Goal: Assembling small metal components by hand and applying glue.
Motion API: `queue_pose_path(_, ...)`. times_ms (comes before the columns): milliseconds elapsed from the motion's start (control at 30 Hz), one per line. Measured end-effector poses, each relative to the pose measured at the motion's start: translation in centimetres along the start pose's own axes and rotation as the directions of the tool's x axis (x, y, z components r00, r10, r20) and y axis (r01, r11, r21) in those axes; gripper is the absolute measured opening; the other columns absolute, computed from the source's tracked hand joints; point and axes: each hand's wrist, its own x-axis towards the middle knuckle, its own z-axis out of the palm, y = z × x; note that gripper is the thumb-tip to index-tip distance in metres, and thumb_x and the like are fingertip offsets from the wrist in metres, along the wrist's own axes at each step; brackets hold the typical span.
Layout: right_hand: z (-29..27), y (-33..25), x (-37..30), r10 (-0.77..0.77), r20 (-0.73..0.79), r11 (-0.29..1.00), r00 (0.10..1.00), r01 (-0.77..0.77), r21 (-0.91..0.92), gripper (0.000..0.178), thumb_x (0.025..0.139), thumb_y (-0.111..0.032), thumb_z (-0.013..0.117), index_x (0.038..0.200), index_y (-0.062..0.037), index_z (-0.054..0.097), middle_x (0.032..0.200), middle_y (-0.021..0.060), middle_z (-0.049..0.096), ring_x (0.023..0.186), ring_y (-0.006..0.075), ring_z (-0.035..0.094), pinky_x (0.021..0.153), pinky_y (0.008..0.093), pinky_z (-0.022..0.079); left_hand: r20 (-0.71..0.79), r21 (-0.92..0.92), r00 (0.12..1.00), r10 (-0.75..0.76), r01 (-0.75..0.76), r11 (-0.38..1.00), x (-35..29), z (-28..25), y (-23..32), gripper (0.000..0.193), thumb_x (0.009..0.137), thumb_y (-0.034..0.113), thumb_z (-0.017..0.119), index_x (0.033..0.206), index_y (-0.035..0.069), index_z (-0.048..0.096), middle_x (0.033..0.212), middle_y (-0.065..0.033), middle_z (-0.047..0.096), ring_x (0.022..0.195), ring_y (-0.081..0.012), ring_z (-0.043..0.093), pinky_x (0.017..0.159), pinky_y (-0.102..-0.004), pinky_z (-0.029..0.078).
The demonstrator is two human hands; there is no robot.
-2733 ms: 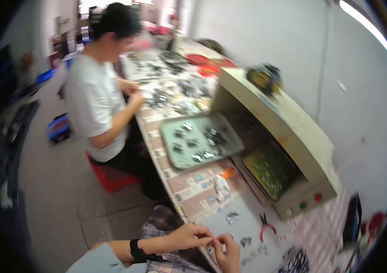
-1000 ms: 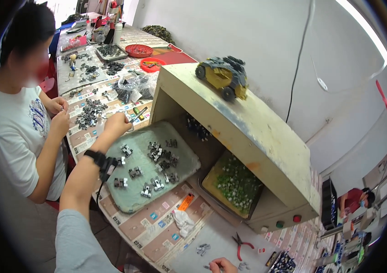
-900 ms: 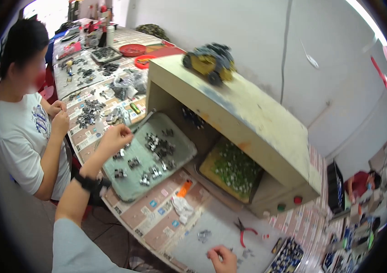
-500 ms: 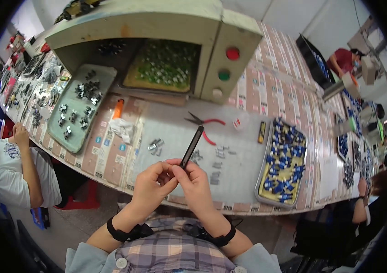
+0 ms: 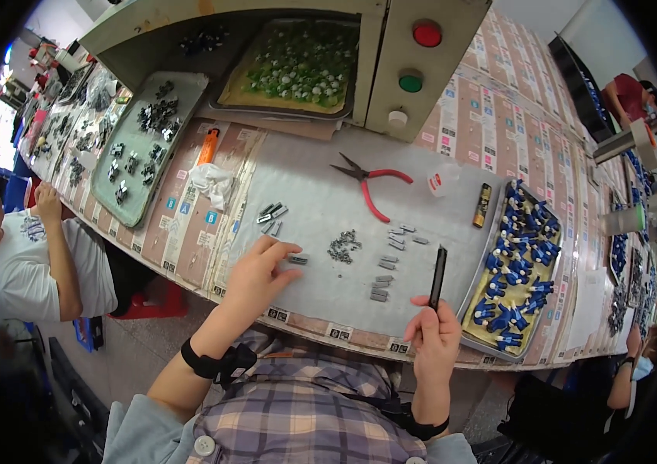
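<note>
My left hand (image 5: 255, 272) reaches low over the white work sheet (image 5: 328, 301), its thumb and fingertips apart on either side of a small grey metal piece (image 5: 297, 260). A slim black utility knife (image 5: 438, 277) points up and away from my right hand (image 5: 433, 340), whose fingers are closed around its lower end. Between the hands lie a heap of tiny metal parts (image 5: 344, 246) and short rows of grey rectangular pieces (image 5: 379, 291). Several similar pieces (image 5: 271, 213) rest beyond my left hand.
Red-handled pliers (image 5: 375, 175) lie farther back, jaws apart. At right, a tray (image 5: 464, 334) holds blue-and-white parts; a black-and-gold cylinder (image 5: 481, 205) is beside it. A green tray (image 5: 104, 197) and a machine (image 5: 402, 58) stand behind. People sit at left and right.
My hands have parted: the left has come down to the sheet by the grey piece, and the right has moved rightward with the utility knife. The view has shifted closer to the table.
</note>
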Motion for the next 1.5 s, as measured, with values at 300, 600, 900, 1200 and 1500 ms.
queue_pose_path(300,0.2,1.1,1.5,0.207,0.288,0.971,0.935,-0.232,0.057,0.025,0.091,-0.019,0.046,0.105,-0.0005,0.054,0.054,-0.0005,0.051,0.044,0.0027,0.043,0.041,0.0164,0.03,-0.015,0.107,0.999,-0.034,0.036,0.994,0.7,1.6,0.0,0.015,0.072,0.01,0.065,0.086,0.007,0.06,0.083,-0.0027,0.054,0.071,-0.0138,0.055,0.06,-0.0254,0.043)
queue_pose_path(600,-2.1,-1.5,0.8,0.186,0.343,0.982,0.921,-0.179,-0.053,0.034,0.091,-0.01,0.041,0.123,0.0009,0.041,0.083,0.0052,0.06,0.054,0.0028,0.041,0.05,0.0159,0.036,0.341,-0.802,0.937,-0.079,0.334,0.495,-0.5,4.1,5.6,0.015,0.084,0.008,0.056,0.095,-0.002,0.056,0.083,-0.0087,0.063,0.074,-0.0111,0.06,0.063,-0.0204,0.047)
queue_pose_path(900,-2.0,-0.2,1.1,0.282,0.374,0.934,0.884,-0.342,0.106,0.04,0.09,-0.009,0.04,0.128,0.0027,0.035,0.081,0.0079,0.059,0.052,0.0032,0.038,0.049,0.015,0.033,0.476,-0.785,0.879,-0.009,0.43,0.445,1.5,4.4,5.1,0.018,0.086,0.012,0.055,0.098,-0.001,0.056,0.083,-0.0067,0.061,0.075,-0.01,0.058,0.068,-0.0224,0.047)
queue_pose_path(1200,1.1,-0.3,2.0,0.284,0.379,0.946,0.881,-0.321,0.037,0.043,0.088,-0.009,0.04,0.129,0.0034,0.031,0.084,0.0088,0.058,0.055,0.0034,0.038,0.051,0.0162,0.033,0.557,-0.771,0.828,-0.059,0.542,0.334,2.1,2.6,3.1,0.017,0.085,0.012,0.055,0.094,-0.003,0.057,0.075,-0.0039,0.057,0.068,-0.0094,0.054,0.061,-0.0229,0.045)
queue_pose_path(1500,1.9,-1.9,3.0,0.17,0.315,0.92,0.934,-0.036,-0.391,0.038,0.086,-0.004,0.044,0.123,0.0017,0.041,0.087,0.0066,0.06,0.068,0.0066,0.05,0.062,0.0188,0.04,0.613,-0.767,0.79,0.009,0.591,0.25,1.8,2.2,1.5,0.02,0.088,0.011,0.051,0.1,-0.002,0.058,0.073,0.0002,0.055,0.065,-0.0051,0.052,0.059,-0.0192,0.044)
